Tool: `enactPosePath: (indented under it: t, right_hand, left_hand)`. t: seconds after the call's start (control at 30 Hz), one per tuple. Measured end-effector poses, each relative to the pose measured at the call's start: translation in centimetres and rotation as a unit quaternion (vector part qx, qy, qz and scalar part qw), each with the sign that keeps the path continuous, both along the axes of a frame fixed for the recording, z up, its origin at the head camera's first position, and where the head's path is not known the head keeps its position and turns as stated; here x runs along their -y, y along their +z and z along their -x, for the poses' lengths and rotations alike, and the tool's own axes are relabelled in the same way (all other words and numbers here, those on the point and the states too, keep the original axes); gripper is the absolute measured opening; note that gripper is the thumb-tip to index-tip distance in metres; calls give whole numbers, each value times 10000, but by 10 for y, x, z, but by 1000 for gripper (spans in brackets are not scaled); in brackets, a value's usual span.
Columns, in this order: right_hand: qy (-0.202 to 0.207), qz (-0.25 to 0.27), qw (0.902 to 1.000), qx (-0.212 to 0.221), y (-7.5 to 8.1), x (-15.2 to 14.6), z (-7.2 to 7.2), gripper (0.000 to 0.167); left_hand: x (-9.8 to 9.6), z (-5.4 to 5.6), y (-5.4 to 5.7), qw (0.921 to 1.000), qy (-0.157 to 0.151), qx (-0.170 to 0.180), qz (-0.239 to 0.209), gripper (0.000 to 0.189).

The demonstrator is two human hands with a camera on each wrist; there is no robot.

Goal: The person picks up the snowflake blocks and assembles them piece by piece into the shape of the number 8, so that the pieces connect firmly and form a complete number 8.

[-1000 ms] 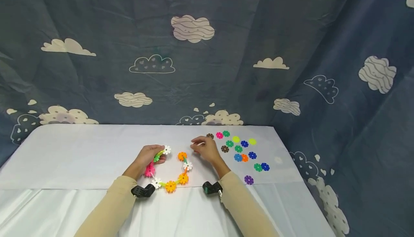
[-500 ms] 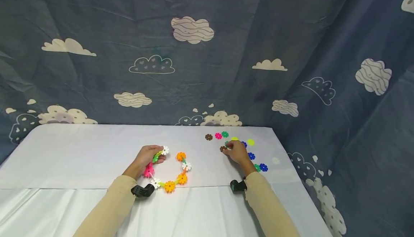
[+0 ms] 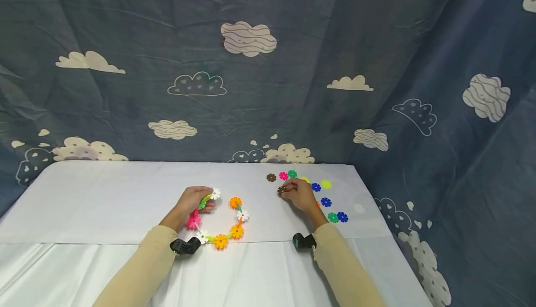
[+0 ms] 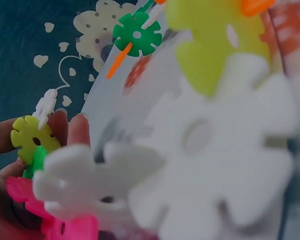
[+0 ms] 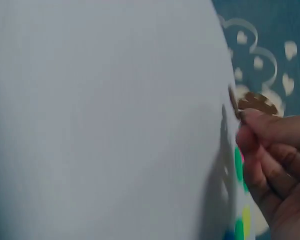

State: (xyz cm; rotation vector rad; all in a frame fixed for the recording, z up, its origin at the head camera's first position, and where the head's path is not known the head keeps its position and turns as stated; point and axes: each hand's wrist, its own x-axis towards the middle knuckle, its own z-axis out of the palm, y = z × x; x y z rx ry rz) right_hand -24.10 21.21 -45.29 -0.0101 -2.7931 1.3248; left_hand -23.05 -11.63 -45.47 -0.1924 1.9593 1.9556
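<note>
My left hand (image 3: 190, 203) grips one end of a curved chain of interlocking flower-shaped plastic discs (image 3: 220, 241), near its white, yellow and green pieces. Pink, white and orange discs follow round to a free orange end (image 3: 235, 203) on the right. In the left wrist view a large blurred white disc (image 4: 210, 150) fills the foreground and thumb and fingers lie around the yellow disc (image 4: 31, 137). Between thumb and fingertip my right hand (image 3: 302, 197) pinches a brown flower disc (image 5: 233, 102), seen edge-on in the right wrist view.
Several loose flower discs lie at the right of the white table (image 3: 104, 200): another brown disc (image 3: 271, 177), a pink one (image 3: 283, 176), a green one (image 3: 292, 173), blue ones (image 3: 325, 202) and a yellow one (image 3: 326, 184). A dark cloud-print curtain (image 3: 268, 88) hangs behind.
My right hand has moved right from beside the chain to the loose discs, then slightly back left with a brown disc pinched. The left hand keeps its grip on the chain.
</note>
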Motion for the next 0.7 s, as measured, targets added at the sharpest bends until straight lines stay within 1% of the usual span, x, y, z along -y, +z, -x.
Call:
enactPosePath:
  t: [0.1, 0.13, 0.3, 0.37, 0.43, 0.57, 0.7]
  right_hand:
    - [268, 670, 9974, -71, 3, 25, -4, 12]
    - [346, 814, 9960, -125, 4, 35, -6, 10]
    - [849, 1070, 9893, -522, 12, 85, -14, 8]
    - [993, 1182, 9863, -587, 13, 102, -16, 7]
    - [1053, 1331, 9836, -619, 12, 115, -16, 7]
    - [1115, 1409, 9803, -824, 6, 132, -17, 6]
    - [1101, 1412, 9785, -1029, 2, 139, -18, 6]
  left_hand:
    - [-1, 0, 4, 9999, -60, -105, 92, 39]
    - [-2, 0, 6, 9998, -75, -146, 111, 39]
    - [-5, 1, 11, 9994, -72, -279, 204, 36]
    - [-6, 2, 12, 9994, -26, -272, 223, 34]
    - [-7, 2, 12, 9994, 14, -293, 207, 33]
    - [-7, 1, 13, 9992, 48, -370, 125, 32]
    - [-6, 0, 13, 9992, 142, -381, 54, 32]
